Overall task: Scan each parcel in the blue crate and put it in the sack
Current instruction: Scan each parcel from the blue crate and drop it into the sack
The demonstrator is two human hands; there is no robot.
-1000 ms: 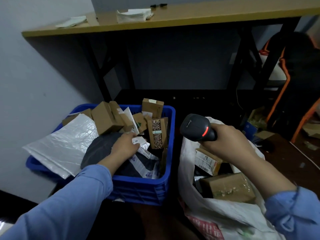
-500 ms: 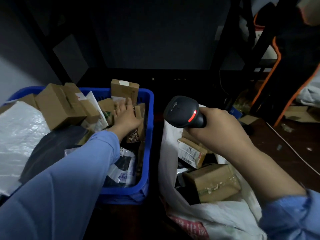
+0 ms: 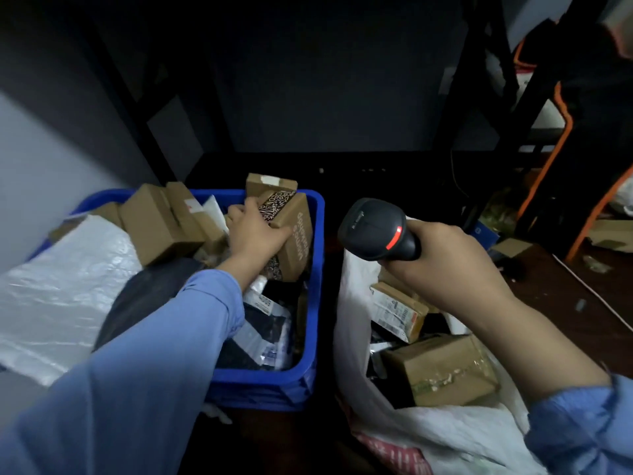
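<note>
Parcel (image 3: 297, 234) apparently in left grip (image 3: 255, 234), scanner (image 3: 373, 231) in right grip (image 3: 445, 265)

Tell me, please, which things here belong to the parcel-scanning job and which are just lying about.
Job: box, gripped by the left hand; crate; scanner, held in the right hand; sack with parcels inside.
Lying about: chair; cardboard scraps on the floor.

matt cardboard parcel (image 3: 291, 231), glossy plastic crate (image 3: 317, 286), woven plastic sack (image 3: 352, 337)
</note>
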